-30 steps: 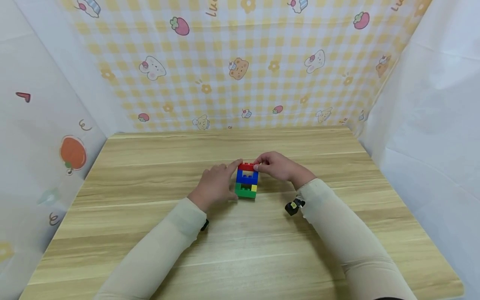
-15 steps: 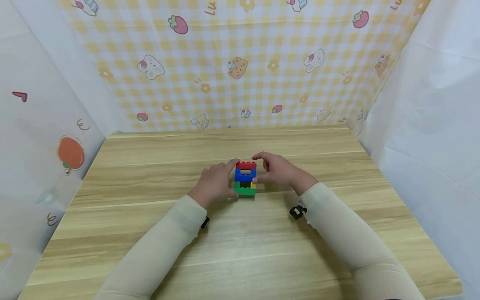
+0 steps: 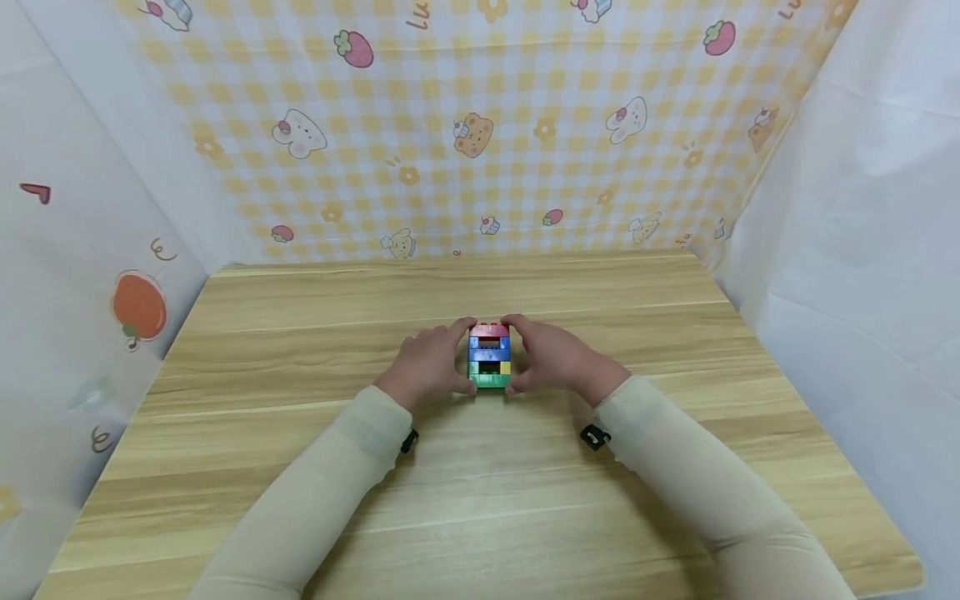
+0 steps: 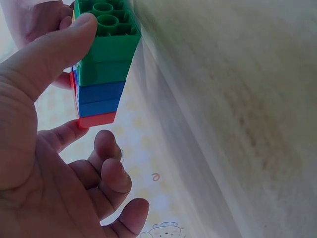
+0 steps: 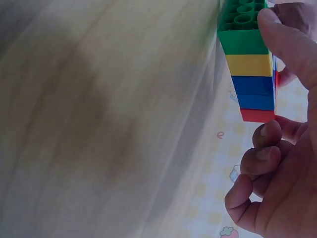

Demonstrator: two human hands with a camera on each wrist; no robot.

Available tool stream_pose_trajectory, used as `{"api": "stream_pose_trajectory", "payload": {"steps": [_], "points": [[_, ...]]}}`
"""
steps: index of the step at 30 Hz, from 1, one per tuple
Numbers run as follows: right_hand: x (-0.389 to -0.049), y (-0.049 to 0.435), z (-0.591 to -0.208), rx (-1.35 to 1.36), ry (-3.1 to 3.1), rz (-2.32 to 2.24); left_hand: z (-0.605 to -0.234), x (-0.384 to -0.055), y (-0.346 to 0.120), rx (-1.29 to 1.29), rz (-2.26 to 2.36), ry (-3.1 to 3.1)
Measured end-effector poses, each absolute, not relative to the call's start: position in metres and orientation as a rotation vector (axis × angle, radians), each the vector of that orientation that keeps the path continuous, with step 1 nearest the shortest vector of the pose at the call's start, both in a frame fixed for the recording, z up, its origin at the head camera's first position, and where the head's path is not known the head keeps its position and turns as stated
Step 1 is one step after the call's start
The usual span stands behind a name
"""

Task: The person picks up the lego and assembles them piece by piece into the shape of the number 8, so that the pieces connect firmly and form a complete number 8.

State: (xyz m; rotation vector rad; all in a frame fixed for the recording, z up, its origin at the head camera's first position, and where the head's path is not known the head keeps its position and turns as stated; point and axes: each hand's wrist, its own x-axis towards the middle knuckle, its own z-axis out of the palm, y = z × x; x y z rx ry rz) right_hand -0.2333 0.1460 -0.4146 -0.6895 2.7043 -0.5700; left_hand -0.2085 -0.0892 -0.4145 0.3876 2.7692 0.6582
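A small frame of toy building bricks [image 3: 489, 355] is held between both hands in the head view. A red brick [image 3: 489, 331] forms its far end, blue bricks [image 3: 489, 355] its middle, and a green brick [image 3: 489, 381] its near end, with a yellow brick [image 5: 250, 65] on the right side. My left hand [image 3: 429, 367] grips the left side, thumb on the green end and index finger at the red. Mirroring it, my right hand [image 3: 557, 360] grips the right side. Both wrist views show the green brick's hollow underside; the other fingers curl free.
A wood-grain table [image 3: 480, 500] lies under the hands. Behind it hangs a yellow checked cloth [image 3: 525, 167], with white cloth [image 3: 855, 250] on the right and a printed white sheet [image 3: 75, 275] on the left. Black wrist cameras [image 3: 595, 437] sit below the cuffs.
My right hand has let go of the red end's corner and taken hold of the whole right side. The brick frame has tipped back, its open face turned upward. My left hand keeps its hold.
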Motion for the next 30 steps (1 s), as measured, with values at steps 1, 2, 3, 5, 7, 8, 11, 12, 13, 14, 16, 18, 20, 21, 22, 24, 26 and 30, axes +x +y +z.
{"api": "stream_pose_trajectory", "payload": {"steps": [1,2,3,5,7,8,11,12,13,14,16,18,20,21,22,24,26,30], "points": [[-0.234,0.146,-0.416,-0.688,2.704,-0.568,-0.415,-0.21,-0.09,0.397,0.659,2.762],[-0.235,0.146,-0.417,-0.683,2.701,-0.568,-0.416,-0.211,-0.091,0.399,0.663,2.751],[-0.236,0.146,-0.417,-0.678,2.692,-0.572,-0.417,-0.212,-0.091,0.403,0.669,2.737],[-0.238,0.147,-0.418,-0.659,2.656,-0.589,-0.419,-0.215,-0.093,0.387,0.699,2.684],[-0.241,0.148,-0.419,-0.638,2.604,-0.61,-0.42,-0.217,-0.094,0.359,0.741,2.617],[-0.243,0.149,-0.42,-0.626,2.578,-0.622,-0.42,-0.218,-0.095,0.345,0.76,2.585],[-0.247,0.152,-0.42,-0.597,2.522,-0.641,-0.42,-0.221,-0.096,0.327,0.79,2.52],[-0.247,0.152,-0.42,-0.592,2.514,-0.646,-0.42,-0.221,-0.096,0.33,0.794,2.516],[-0.248,0.152,-0.419,-0.585,2.508,-0.656,-0.419,-0.222,-0.096,0.328,0.8,2.514],[-0.249,0.152,-0.419,-0.581,2.505,-0.664,-0.418,-0.222,-0.097,0.325,0.801,2.514],[-0.252,0.152,-0.419,-0.57,2.5,-0.679,-0.417,-0.224,-0.097,0.309,0.807,2.515],[-0.254,0.151,-0.419,-0.548,2.497,-0.689,-0.417,-0.225,-0.098,0.281,0.83,2.507],[-0.258,0.15,-0.42,-0.531,2.49,-0.705,-0.417,-0.227,-0.099,0.253,0.843,2.499],[-0.259,0.15,-0.421,-0.522,2.486,-0.709,-0.418,-0.229,-0.099,0.244,0.85,2.495],[-0.261,0.15,-0.421,-0.516,2.485,-0.711,-0.418,-0.23,-0.099,0.237,0.858,2.49],[-0.265,0.15,-0.422,-0.512,2.478,-0.717,-0.419,-0.233,-0.1,0.231,0.86,2.489],[-0.268,0.149,-0.423,-0.517,2.474,-0.716,-0.42,-0.235,-0.1,0.23,0.863,2.489],[-0.27,0.149,-0.423,-0.527,2.479,-0.699,-0.42,-0.238,-0.101,0.222,0.869,2.481]]}}
